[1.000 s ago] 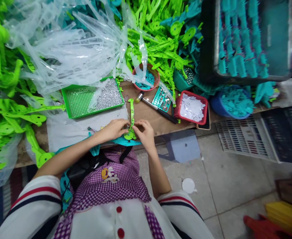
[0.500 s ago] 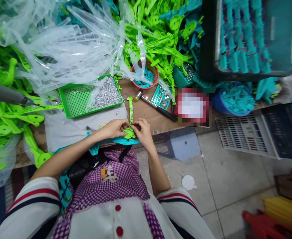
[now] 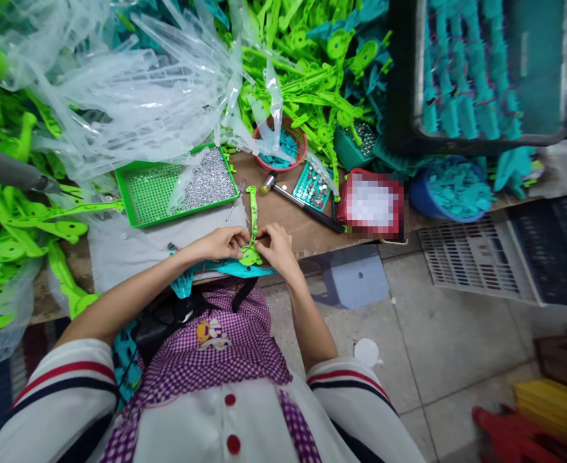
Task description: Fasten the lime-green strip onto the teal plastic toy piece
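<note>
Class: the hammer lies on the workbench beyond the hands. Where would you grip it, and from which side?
Probably grip the hammer on its dark handle near the lower-right end, coming from above on the right. The handle slopes bare toward the bench edge, while its head lies by the red basket.

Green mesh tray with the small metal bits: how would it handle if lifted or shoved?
The green mesh tray looks like thin perforated plastic, so probably light and slightly flexible. The metal bits are heaped at its right end, so it would likely tip that way when lifted. Pushed flat on the bench, it should slide, though the loose bits may shift.
</note>
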The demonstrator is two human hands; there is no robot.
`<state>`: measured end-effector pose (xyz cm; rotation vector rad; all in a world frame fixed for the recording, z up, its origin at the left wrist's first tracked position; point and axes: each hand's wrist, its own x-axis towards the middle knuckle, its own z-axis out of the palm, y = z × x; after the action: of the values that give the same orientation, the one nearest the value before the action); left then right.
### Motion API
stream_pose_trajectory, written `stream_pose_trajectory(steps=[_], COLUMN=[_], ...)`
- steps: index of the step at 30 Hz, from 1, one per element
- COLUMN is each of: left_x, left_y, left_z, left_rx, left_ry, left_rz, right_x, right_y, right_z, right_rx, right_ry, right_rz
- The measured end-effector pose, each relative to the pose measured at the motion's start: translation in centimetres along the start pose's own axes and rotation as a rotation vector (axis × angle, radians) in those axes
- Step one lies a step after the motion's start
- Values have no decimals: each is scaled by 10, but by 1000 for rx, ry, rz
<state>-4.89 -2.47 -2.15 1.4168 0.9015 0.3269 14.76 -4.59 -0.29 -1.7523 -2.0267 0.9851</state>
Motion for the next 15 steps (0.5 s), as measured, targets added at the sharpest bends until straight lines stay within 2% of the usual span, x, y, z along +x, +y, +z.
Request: stream_pose_trajectory(steps=[5,9,12,15], left_x=[0,1,1,-3], left_y=[-1,0,-1,-1], left_z=[5,5,2,-4], left_rx=[-28,-48,-37,-5], left_ry=[63,53,17,-27], left_rz=[-3,-19,0,40], right_x=[-6,-26,-38,-39], right_y=[7,12,12,10], right_z=[6,8,11,11], right_rx=[-8,16,-24,-104], right_ry=[64,130,105,54], right_rz=[-56,-250,-368,-401])
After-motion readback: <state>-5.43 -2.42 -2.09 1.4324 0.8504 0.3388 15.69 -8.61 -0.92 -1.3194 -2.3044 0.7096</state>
